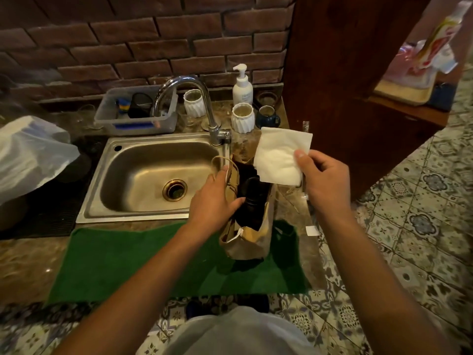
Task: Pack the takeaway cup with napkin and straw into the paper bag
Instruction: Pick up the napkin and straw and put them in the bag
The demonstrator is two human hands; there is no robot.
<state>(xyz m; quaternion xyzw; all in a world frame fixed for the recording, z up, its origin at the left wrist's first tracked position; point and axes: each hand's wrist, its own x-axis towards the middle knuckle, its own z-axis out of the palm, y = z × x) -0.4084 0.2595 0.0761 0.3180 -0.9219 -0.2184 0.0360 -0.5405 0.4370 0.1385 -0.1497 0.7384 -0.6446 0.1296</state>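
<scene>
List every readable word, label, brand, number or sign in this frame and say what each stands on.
No text can be read with confidence.
White pump bottle: a small dark print on its front, too small and blurred to read.
Red and yellow packet on the shelf at far right: printed colours, no legible letters.
Paper bag, napkin: no print visible.
White tag on the counter edge: blank or unreadable.

The dark cup (252, 198) is sitting mostly hidden inside the paper bag (249, 242), its lower part out of sight. The straw (306, 160), toward two o'clock from the bag, is showing only as blurred clear ends behind the napkin (281, 156) and right hand (323, 180). At nine o'clock, the white plastic bag (30, 155) is running off the frame's edge.
</scene>
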